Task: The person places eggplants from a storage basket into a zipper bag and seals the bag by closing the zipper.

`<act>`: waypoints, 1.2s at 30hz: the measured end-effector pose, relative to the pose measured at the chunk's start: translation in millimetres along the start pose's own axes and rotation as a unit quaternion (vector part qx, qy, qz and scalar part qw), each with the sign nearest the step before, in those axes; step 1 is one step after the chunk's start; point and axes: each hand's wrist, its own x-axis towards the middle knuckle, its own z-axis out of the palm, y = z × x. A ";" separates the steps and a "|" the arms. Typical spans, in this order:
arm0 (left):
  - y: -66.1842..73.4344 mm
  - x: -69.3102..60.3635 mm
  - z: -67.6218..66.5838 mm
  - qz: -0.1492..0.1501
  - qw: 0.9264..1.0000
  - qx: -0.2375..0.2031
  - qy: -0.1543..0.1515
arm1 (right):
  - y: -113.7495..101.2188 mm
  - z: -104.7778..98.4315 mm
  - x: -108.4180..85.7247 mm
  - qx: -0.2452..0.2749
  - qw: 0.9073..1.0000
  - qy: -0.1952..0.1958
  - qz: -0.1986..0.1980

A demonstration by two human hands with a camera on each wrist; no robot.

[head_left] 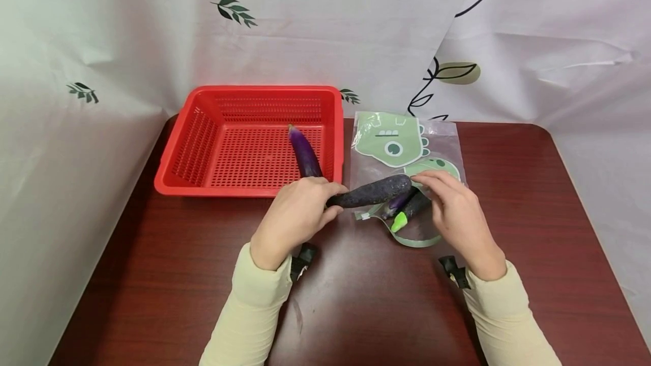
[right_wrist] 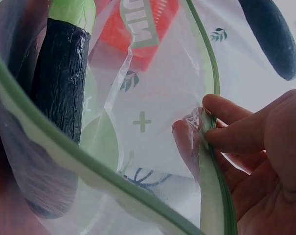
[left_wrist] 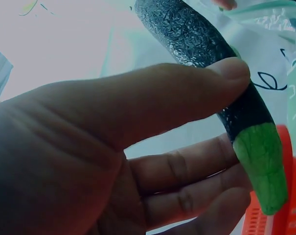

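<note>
the left hand [head_left: 297, 213] pinches a wrinkled black eggplant [head_left: 378, 191] near its green cap, blunt end toward the right hand [head_left: 460, 222], which pinches the green lip of a dinosaur-print zip bag [head_left: 417, 243]. a purple eggplant [head_left: 398, 203] and another black one [head_left: 418, 206] lie inside. this looks like bagging; the next move probably calls for steadying the lip and angling the held eggplant in, blunt end first. beyond, a red basket [head_left: 229, 191] holds another purple eggplant [head_left: 305, 154].

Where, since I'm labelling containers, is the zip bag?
In the head view, the zip bag lies right of the red basket, pinched by the right hand.
</note>
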 end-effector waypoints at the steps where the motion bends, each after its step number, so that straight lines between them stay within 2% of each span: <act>1: 0.7 0.1 0.9 0.001 1.000 0.000 -0.002 | 0.1 0.1 0.1 0.001 1.000 0.001 -0.002; 7: 4.7 1.2 5.2 0.000 1.000 -0.011 -0.029 | 0.5 0.1 0.3 0.001 1.000 0.004 -0.004; 11: 6.7 1.7 7.4 0.003 0.999 -0.001 -0.042 | 0.4 -0.2 0.3 0.003 1.000 0.003 -0.002; 22: 14.4 3.7 14.3 0.009 0.999 0.028 -0.030 | -0.3 -1.1 0.6 0.002 1.000 0.002 0.000; 27: 17.5 5.5 18.2 0.022 0.999 0.042 -0.024 | -0.5 -0.9 0.4 0.002 1.000 0.002 0.000; 30: 19.5 6.3 20.9 0.026 0.998 0.051 -0.024 | -0.4 -0.5 0.1 0.004 1.000 0.004 -0.001; 36: 25.4 6.7 23.9 0.013 0.998 0.054 -0.043 | -0.1 0.3 -1.1 0.004 1.000 0.005 -0.002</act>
